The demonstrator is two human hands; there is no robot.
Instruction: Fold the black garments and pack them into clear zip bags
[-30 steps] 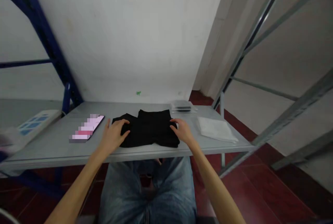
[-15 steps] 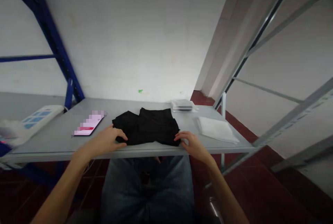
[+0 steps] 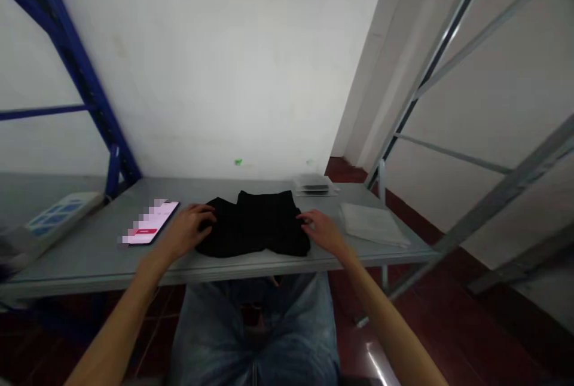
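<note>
A black cloth garment (image 3: 260, 224) lies spread on the grey table (image 3: 103, 260), near its front edge. My left hand (image 3: 191, 230) rests at the garment's left side, its fingers apart on the fabric and the thumb below them. On the right side my right hand (image 3: 320, 229) touches the garment's edge with its fingertips, thumb and fingers a little apart. Neither hand visibly grips the fabric.
Left of the garment lies a phone (image 3: 155, 224) with a lit screen. A white power strip (image 3: 63, 216) is at the far left. White packets (image 3: 314, 184) lie behind on the right, and a folded white sheet (image 3: 372, 223) lies nearer. Metal frames flank the table.
Both hands have moved up along the garment's sides, away from the front edge. The garment's left part looks flatter. The camera view has shifted slightly.
</note>
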